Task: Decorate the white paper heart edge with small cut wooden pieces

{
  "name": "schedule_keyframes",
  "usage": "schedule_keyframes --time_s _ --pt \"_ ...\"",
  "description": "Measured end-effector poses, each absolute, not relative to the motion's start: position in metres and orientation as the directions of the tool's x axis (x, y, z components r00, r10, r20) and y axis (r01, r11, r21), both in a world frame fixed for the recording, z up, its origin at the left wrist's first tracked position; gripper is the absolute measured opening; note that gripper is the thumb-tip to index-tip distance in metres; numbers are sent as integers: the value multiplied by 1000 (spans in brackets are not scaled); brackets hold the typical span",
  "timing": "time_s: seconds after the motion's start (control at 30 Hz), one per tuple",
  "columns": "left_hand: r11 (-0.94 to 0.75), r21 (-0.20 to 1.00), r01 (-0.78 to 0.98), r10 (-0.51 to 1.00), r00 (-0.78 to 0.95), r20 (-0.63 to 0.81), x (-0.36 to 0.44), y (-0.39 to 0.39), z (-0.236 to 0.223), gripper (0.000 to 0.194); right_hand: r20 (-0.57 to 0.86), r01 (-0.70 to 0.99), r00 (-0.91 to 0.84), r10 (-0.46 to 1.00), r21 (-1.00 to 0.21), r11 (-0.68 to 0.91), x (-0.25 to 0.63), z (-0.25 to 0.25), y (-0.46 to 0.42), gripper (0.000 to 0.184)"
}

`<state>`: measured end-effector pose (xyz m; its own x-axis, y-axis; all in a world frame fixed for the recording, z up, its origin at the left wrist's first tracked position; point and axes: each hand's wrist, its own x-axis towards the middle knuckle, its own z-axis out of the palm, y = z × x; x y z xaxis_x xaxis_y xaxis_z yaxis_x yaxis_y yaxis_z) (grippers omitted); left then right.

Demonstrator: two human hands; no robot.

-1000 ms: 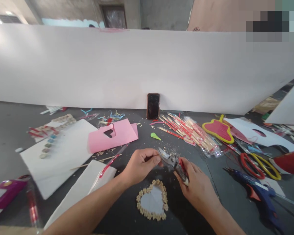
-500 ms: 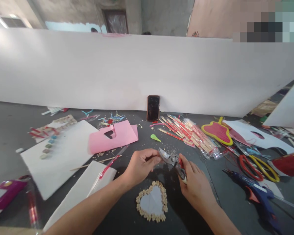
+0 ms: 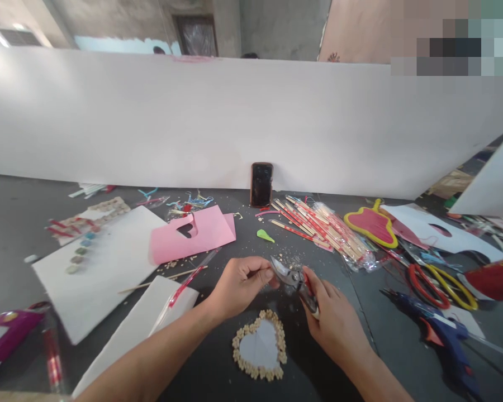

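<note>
Two hands work close together without touching, just above a heart of pale card ringed with small flower-shaped wooden pieces (image 3: 260,345), which lies near the person on the dark tabletop (image 3: 201,368). The right hand (image 3: 334,326) is clamped round the red-gripped handles of a pair of pruning shears (image 3: 295,281), whose blades stand open and point left. The left hand (image 3: 240,286) is curled just beside the blades, pinching something too small to make out. Wooden crumbs (image 3: 291,262) are scattered just beyond the blades. To the left lie white boards (image 3: 100,273) and a pink card with a heart-shaped cut-out (image 3: 209,234). To the right lie a blue hot-glue gun (image 3: 438,332) and red-and-yellow scissor handles (image 3: 430,287). Farther off are bagged red-striped wooden sticks (image 3: 314,226) and a phone (image 3: 261,184) propped upright against a long white board (image 3: 193,123).
</note>
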<state>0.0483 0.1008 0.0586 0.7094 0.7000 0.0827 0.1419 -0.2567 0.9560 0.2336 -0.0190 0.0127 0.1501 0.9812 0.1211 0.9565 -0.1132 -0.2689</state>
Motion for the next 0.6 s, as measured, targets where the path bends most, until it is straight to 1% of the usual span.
schedule_keyframes --time_s 0.1,0.2,0.33,0.47,0.53,0.6 --pt "-240 957 160 714 697 62 49 101 59 28 112 954 160 981 -272 -124 232 13 -20 53" --pt "-234 959 162 719 692 59 50 101 60 28 100 942 163 982 -312 -124 232 11 -21 49" --pt "-241 962 128 702 708 82 49 101 62 28 94 902 118 989 -426 -67 231 12 -22 42" --pt "-242 965 99 694 713 100 48 102 62 29 64 843 74 995 -538 -28 228 15 -22 39" --pt "-231 969 92 686 721 95 49 103 61 28 58 834 80 995 -551 -35 228 14 -21 39" --pt "-207 974 92 689 721 78 50 104 60 23 68 844 110 992 -534 -57 228 12 -19 40"
